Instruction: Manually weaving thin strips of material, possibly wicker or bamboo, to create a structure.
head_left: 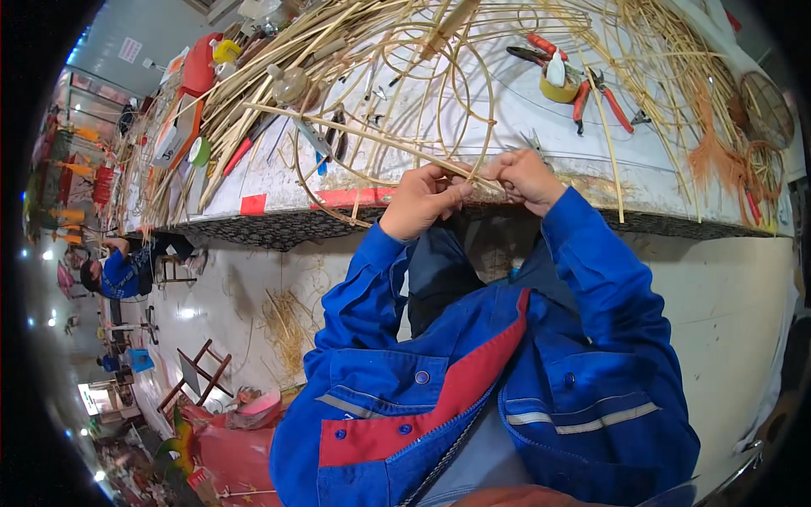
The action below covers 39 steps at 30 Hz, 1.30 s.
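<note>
A long, pale bamboo strip [355, 133] slants from the upper left down to the table's near edge. My left hand [429, 201] is closed around its lower end, thumb and fingers pressed together. Close beside it, my right hand [528, 179] pinches with its fingertips where the strip meets a thin bamboo hoop [492, 123]; what lies between those fingertips is too small to make out. The hoop belongs to a frame of bent bamboo loops resting on the table beyond my hands.
On the white worktable [541, 93] lie red-handled pliers [621, 110], a roll of yellow tape [557, 88], dark-handled pliers [339, 133] and a green tape roll [199, 152]. Bamboo strips heap up at left and right. A wooden stool [203, 372] and another person [118, 275] are at the left.
</note>
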### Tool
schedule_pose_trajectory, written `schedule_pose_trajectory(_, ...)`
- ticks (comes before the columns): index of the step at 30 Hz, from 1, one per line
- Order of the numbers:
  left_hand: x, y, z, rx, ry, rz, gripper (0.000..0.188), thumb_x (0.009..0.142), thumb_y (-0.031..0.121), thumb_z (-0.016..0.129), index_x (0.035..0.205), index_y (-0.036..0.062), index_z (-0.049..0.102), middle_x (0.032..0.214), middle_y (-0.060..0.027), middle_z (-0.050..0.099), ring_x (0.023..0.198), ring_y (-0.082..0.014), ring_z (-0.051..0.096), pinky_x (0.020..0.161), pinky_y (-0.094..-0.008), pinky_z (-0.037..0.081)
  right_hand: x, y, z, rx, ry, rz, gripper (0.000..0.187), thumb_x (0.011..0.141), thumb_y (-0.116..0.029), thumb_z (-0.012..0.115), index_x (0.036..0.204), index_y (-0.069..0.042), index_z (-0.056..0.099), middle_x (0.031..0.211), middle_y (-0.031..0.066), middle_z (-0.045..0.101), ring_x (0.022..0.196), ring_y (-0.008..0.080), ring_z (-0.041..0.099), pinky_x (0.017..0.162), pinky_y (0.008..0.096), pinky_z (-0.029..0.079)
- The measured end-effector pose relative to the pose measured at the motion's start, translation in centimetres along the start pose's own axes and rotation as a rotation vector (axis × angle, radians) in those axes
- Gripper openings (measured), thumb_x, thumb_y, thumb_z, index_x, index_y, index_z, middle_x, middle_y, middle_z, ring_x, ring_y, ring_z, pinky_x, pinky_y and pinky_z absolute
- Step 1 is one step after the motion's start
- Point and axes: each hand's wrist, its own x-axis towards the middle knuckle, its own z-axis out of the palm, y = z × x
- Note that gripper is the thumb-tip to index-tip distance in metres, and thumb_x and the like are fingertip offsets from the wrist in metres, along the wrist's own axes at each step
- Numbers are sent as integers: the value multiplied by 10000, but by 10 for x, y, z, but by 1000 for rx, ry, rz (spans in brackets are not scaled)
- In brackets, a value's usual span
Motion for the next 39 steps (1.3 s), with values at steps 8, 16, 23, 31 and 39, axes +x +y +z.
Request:
schedule_pose_trajectory(8,1,23,3,-309,97,39,332,876,99,716,1183,15,620,891,-29,638,632,-68,554,515,-210,427,-63,13,35,-149,198,-152,105,878,-104,687,833,-10,674,684,4,594,516,83,478,490,231,365)
schedule_pose_trajectory(16,13,17,12,-284,104,88,352,874,128,724,1199,43,620,916,-22,639,686,-79,596,560,-215,478,-109,-44,60,-714,275,-837,81,925,-74,632,909,4,645,795,17,621,729,112,567,679,250,452)
schedule_pose_trajectory(23,36,-20,35,-43,115,169,396,844,202,737,1195,66,613,856,-39,683,671,-82,608,544,-237,492,-78,-43,65,-101,300,-700,161,980,-107,527,937,15,621,931,94,632,920,178,608,897,305,465)
schedule_pose_trajectory(31,38,-19,39,-157,-30,166,270,846,111,663,1100,59,588,931,-44,642,705,-120,640,525,-266,524,-45,-45,61,293,69,-596,160,998,-127,489,860,-47,497,786,43,492,723,142,468,706,290,409)
schedule_pose_trajectory(39,46,-13,37,-191,-91,173,228,763,41,688,965,63,585,860,-56,648,663,-141,647,483,-282,513,-47,-46,54,308,231,-545,203,1021,-164,479,842,-68,470,764,20,452,698,114,418,666,266,376)
